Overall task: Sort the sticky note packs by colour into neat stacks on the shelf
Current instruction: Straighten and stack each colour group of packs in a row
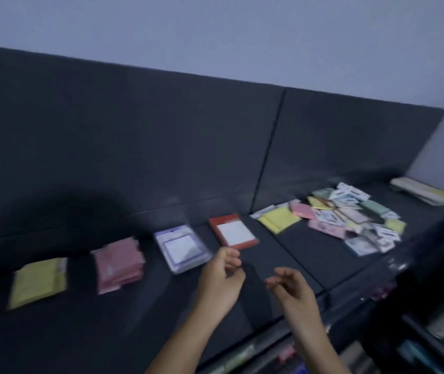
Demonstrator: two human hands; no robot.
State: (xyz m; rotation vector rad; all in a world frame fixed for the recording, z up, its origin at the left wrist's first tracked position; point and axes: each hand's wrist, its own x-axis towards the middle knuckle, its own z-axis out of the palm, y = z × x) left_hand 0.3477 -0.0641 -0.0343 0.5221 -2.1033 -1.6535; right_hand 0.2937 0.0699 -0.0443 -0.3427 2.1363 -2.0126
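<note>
A: Both hands hover low over the shelf (291, 247), left hand (220, 276) and right hand (289, 288) alike loosely curled and holding nothing (blurred, mind).

B: And the packs?

A: Along the shelf, left to right: yellow stack (37, 282), pink stack (118, 263), purple pack (181, 248), red pack (233, 230), then the unsorted pile (350, 214) well off to the right.

B: How best to go on?

A: I'd reach right, pinch one pack by its edges, match its colour, and square it onto its stack.
</note>
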